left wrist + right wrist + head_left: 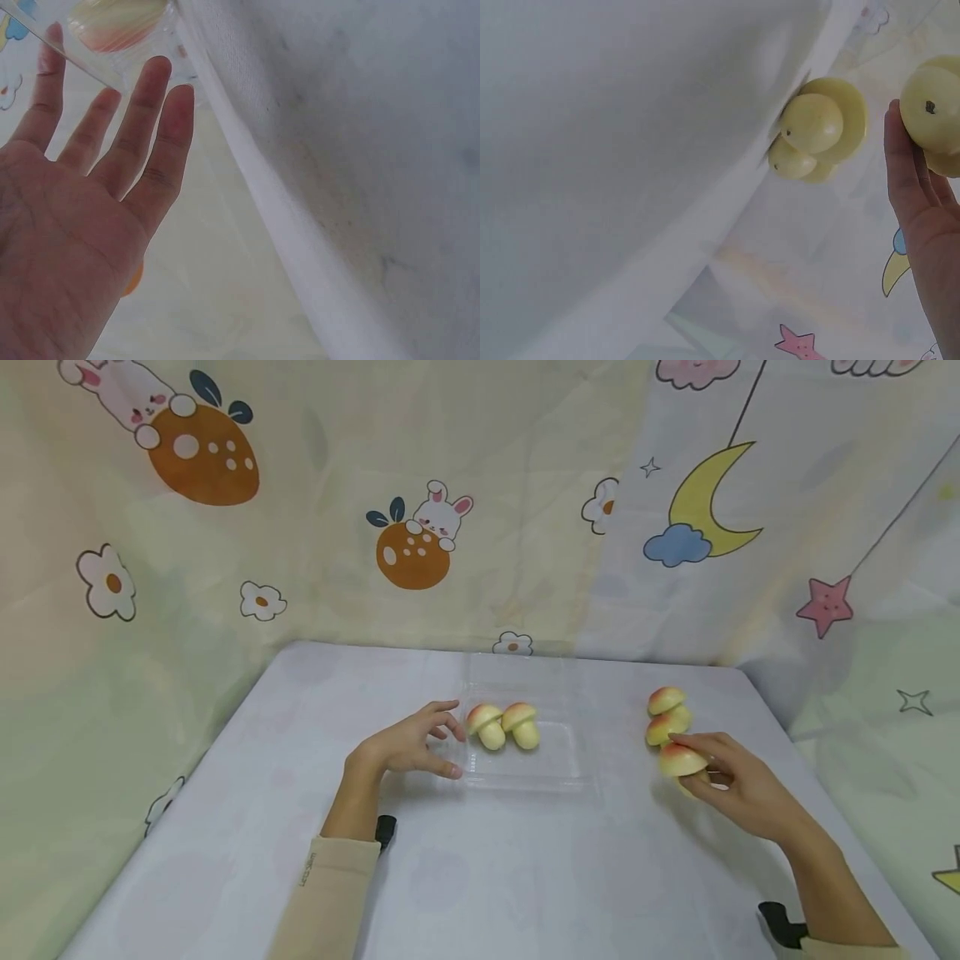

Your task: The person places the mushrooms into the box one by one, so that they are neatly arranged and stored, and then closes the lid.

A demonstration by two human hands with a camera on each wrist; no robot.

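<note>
My right hand (738, 785) pinches a toy mushroom (679, 760) with a red-yellow cap, thumb on one side and fingers on the other. In the right wrist view, that mushroom (930, 105) is raised off the table. Two similar mushrooms (666, 699) (814, 124) lie one behind the other just beyond it. At the middle, a clear plastic box (525, 774) holds two more mushrooms (521, 727) side by side. Beside the box's left wall is my left hand (412, 743), fingers spread and slightly bent, gripping nothing; whether the fingertips touch the wall I cannot tell.
A white cloth covers the table (450, 877). Behind and around it hangs a patterned curtain (315, 552) with rabbits, flowers and a moon. The box stands toward the table's far edge, its transparent lid part (517, 670) at the back.
</note>
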